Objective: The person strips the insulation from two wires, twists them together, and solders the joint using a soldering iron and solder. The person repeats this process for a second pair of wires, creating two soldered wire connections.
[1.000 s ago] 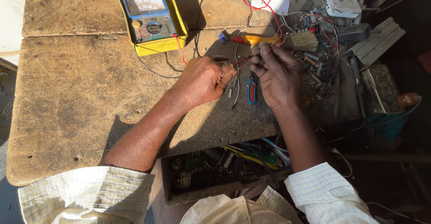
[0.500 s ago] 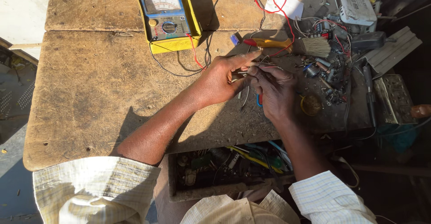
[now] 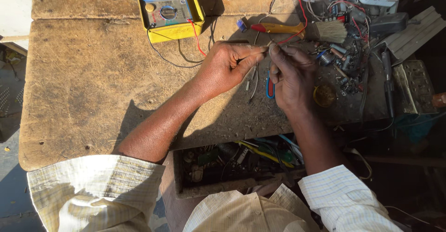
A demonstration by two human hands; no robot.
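Yellow meter [image 3: 168, 6] now nearer | left hand [image 3: 225, 67], right hand [image 3: 290, 76] still pinching wire [image 3: 271, 44]

Worn wooden bench [image 3: 93, 88] with yellow multimeter [image 3: 168, 6], brush [image 3: 331, 31], screwdriver [image 3: 278, 28], scattered parts [image 3: 346, 69].

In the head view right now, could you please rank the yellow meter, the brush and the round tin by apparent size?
1. yellow meter, although partly cut off at the top edge
2. brush
3. round tin
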